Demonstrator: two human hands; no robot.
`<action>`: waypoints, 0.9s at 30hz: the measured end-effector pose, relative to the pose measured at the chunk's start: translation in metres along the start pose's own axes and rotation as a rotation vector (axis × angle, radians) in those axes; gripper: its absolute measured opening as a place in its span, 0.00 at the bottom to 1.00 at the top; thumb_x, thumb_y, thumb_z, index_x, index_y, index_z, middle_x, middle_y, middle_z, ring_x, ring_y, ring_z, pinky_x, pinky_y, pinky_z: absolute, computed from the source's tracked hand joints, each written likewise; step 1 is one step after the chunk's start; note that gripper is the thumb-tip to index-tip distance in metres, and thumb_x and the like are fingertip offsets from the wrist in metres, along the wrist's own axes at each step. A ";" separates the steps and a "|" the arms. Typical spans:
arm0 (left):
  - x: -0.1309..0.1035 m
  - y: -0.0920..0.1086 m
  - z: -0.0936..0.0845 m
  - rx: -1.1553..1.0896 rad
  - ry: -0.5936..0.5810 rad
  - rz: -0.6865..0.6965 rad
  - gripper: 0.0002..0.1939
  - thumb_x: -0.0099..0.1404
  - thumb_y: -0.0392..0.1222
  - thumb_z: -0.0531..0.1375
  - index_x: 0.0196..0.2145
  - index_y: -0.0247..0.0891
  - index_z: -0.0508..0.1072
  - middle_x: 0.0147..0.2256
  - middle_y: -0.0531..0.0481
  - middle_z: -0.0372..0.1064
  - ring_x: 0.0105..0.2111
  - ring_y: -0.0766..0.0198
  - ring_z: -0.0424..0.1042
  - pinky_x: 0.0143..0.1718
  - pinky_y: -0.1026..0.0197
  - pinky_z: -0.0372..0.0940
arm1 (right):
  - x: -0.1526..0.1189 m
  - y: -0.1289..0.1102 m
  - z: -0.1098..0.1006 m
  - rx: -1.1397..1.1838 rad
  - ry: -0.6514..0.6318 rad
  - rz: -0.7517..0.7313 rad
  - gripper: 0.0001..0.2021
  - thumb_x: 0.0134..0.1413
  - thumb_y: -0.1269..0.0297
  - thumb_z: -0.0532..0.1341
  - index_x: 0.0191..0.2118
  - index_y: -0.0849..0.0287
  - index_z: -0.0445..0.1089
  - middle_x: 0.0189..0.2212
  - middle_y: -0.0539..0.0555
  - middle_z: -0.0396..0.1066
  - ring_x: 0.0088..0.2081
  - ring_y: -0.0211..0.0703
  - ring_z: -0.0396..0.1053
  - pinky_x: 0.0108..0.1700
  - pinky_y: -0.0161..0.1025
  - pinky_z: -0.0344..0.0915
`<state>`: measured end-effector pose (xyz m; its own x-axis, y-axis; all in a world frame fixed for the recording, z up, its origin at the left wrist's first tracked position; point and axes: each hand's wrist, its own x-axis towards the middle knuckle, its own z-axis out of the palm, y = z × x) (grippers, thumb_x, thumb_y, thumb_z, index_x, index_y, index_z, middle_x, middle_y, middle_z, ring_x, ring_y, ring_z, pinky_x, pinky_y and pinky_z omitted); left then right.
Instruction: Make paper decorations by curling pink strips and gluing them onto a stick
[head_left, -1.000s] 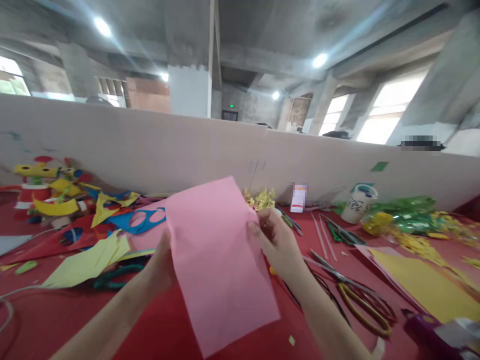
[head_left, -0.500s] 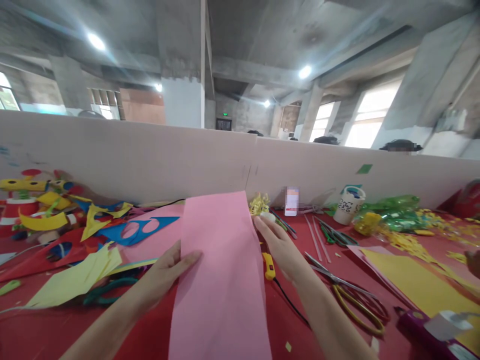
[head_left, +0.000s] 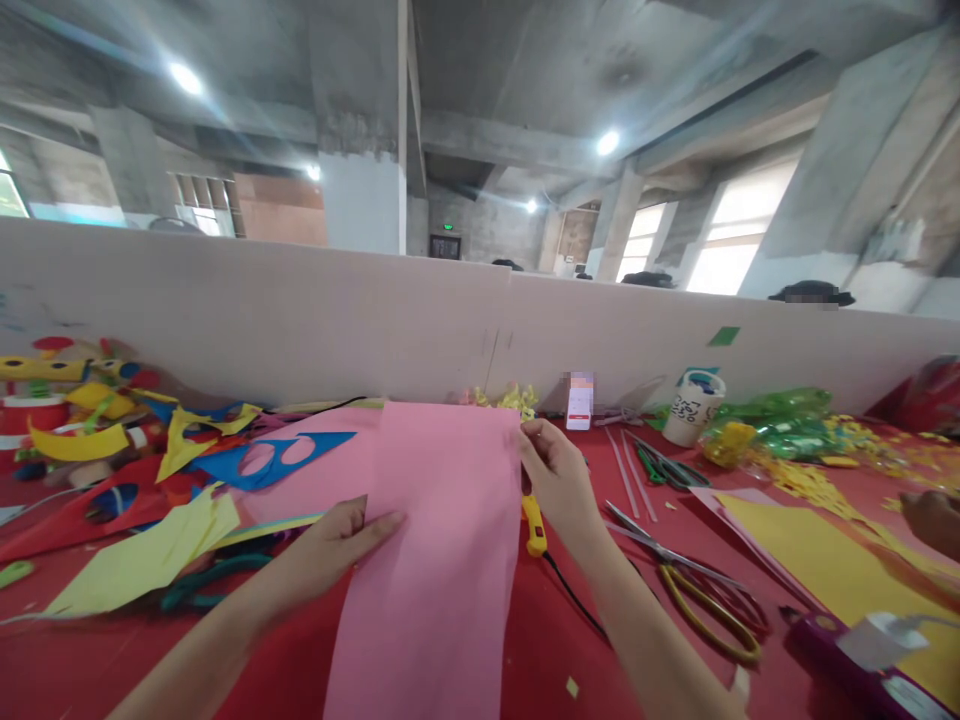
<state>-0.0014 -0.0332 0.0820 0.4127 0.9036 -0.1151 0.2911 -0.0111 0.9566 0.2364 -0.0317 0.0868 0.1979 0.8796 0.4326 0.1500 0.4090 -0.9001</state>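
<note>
A long sheet of pink paper stretches up the middle of the view between my two hands. My left hand grips its left edge, thumb on top and the other fingers behind the sheet. At the upper right corner, my right hand pinches the paper between thumb and fingers. Just beyond the sheet's right edge lies a yellow tool with a black cord, partly hidden by the paper. Scissors with yellow handles rest to the right of my right forearm.
Yellow paper scraps, a blue cut-out sheet and paper crafts crowd the left. A phone and a white cup stand by the partition. Yellow sheets and another person's hand are at right.
The sheet's upper right corner has shifted right and down with my right hand, so its top edge now lies nearly level. My left hand keeps its hold on the left edge.
</note>
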 end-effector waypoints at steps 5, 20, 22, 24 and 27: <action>0.000 0.007 0.001 -0.284 0.056 0.003 0.16 0.54 0.52 0.61 0.35 0.38 0.74 0.28 0.49 0.75 0.28 0.59 0.73 0.32 0.59 0.66 | -0.003 -0.001 0.005 0.121 -0.234 0.136 0.19 0.54 0.44 0.48 0.30 0.56 0.60 0.19 0.47 0.59 0.19 0.35 0.58 0.21 0.33 0.58; 0.013 0.000 -0.012 -0.427 0.460 0.210 0.24 0.50 0.51 0.64 0.43 0.40 0.72 0.35 0.50 0.76 0.38 0.53 0.73 0.36 0.57 0.70 | -0.010 0.003 0.014 -0.180 -0.369 0.045 0.16 0.56 0.52 0.50 0.26 0.58 0.59 0.19 0.46 0.56 0.21 0.35 0.55 0.23 0.32 0.51; 0.012 0.001 -0.012 -0.462 0.485 0.218 0.23 0.48 0.50 0.66 0.42 0.40 0.73 0.35 0.49 0.76 0.39 0.53 0.73 0.37 0.58 0.70 | -0.011 0.003 0.015 -0.232 -0.329 0.010 0.14 0.55 0.53 0.53 0.26 0.58 0.59 0.18 0.45 0.54 0.20 0.34 0.52 0.23 0.32 0.49; 0.011 0.002 -0.010 -0.536 0.490 0.231 0.23 0.47 0.50 0.66 0.41 0.39 0.73 0.36 0.48 0.76 0.39 0.52 0.73 0.36 0.58 0.70 | -0.013 0.003 0.016 -0.298 -0.242 -0.067 0.13 0.56 0.55 0.52 0.27 0.58 0.59 0.18 0.45 0.53 0.21 0.33 0.52 0.23 0.32 0.48; 0.012 -0.001 -0.006 -0.612 0.424 0.237 0.23 0.46 0.48 0.67 0.40 0.38 0.74 0.37 0.45 0.76 0.37 0.52 0.74 0.34 0.58 0.70 | -0.013 0.003 0.016 -0.327 -0.183 -0.141 0.13 0.57 0.55 0.51 0.27 0.58 0.58 0.18 0.44 0.52 0.21 0.33 0.51 0.24 0.31 0.48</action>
<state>-0.0020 -0.0202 0.0817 0.0032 0.9944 0.1054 -0.3420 -0.0979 0.9346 0.2183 -0.0382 0.0776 -0.0178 0.8613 0.5079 0.4697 0.4556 -0.7562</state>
